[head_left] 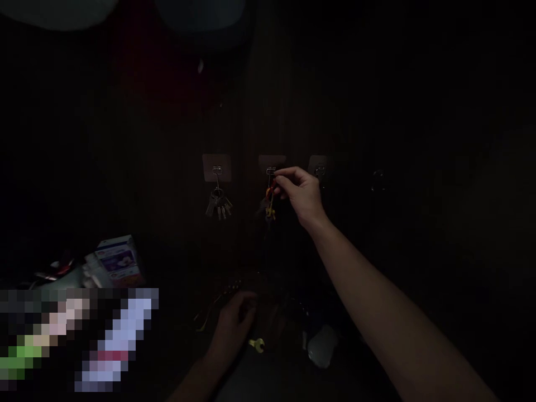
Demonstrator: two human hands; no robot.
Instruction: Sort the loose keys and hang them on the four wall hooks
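At the middle wall hook, my right hand pinches the red and yellow part of a bunch of keys. The keys dangle under the hook; my fingers hide whether their ring is on it. Lower down, my left hand rests near the dark surface with bent fingers, their tips lost in shadow. Beside it lie a beaded cord and a small yellow key-like piece. Another bunch of keys hangs from the left hook.
A third hook is partly behind my right hand. A purple and white box stands at the left among other items. To the lower right lies a pale, rounded object. The scene is very dark, and the lower left corner is pixelated.
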